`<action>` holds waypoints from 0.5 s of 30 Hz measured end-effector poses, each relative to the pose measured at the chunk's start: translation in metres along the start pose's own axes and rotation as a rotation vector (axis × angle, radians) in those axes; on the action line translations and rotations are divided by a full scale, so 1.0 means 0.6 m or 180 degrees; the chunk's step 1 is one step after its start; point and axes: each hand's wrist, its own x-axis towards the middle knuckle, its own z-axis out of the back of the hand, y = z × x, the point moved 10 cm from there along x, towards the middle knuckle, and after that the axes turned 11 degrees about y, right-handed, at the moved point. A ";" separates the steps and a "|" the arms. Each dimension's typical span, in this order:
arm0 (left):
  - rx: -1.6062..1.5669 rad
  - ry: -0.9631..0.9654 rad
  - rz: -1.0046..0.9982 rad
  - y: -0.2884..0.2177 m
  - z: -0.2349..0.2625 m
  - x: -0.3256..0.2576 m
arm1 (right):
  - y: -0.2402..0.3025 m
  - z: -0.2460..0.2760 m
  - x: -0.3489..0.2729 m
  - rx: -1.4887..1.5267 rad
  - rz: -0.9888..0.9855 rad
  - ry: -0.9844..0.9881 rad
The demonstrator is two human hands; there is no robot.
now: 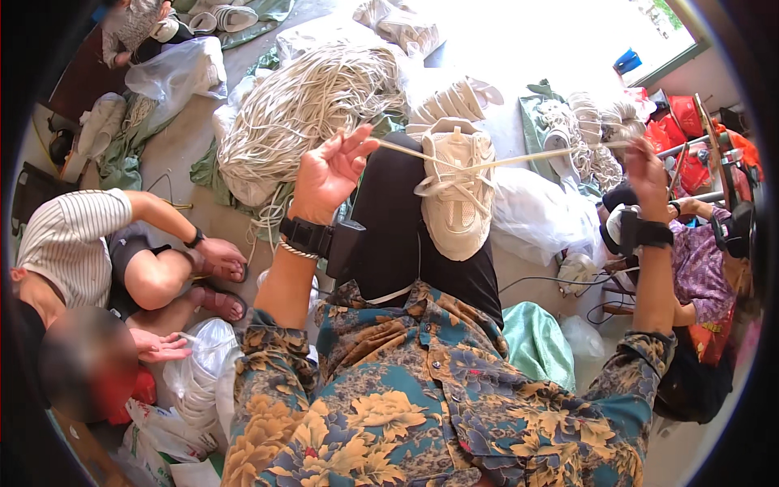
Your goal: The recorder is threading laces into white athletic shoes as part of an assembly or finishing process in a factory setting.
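Two lace ends (552,154) stretch taut from the cream shoe (459,231) at the knee edge of the lap (381,243), the left hand (329,170) and right hand (647,174) each in a closed, pinching grip on one. Tightening seems in hand; next likely calls for even tension.

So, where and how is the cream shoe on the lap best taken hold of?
Probably by its rounded toe, from the camera wearer's side: the cream shoe points that way, and the laces, stretched between left hand and right hand, leave the toe uncovered.
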 end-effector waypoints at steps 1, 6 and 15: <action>-0.0014 0.0012 0.0012 -0.010 0.052 0.006 | 0.050 0.070 -0.040 0.0169 -0.0108 -0.0308; 0.0234 -0.1352 -0.1750 -0.346 0.338 -0.157 | 0.174 0.234 -0.197 -0.0315 0.0738 -0.1877; 0.1288 -0.1999 -0.1834 -0.349 0.331 -0.294 | -0.256 -0.191 -0.020 -0.1999 -0.0636 -0.0542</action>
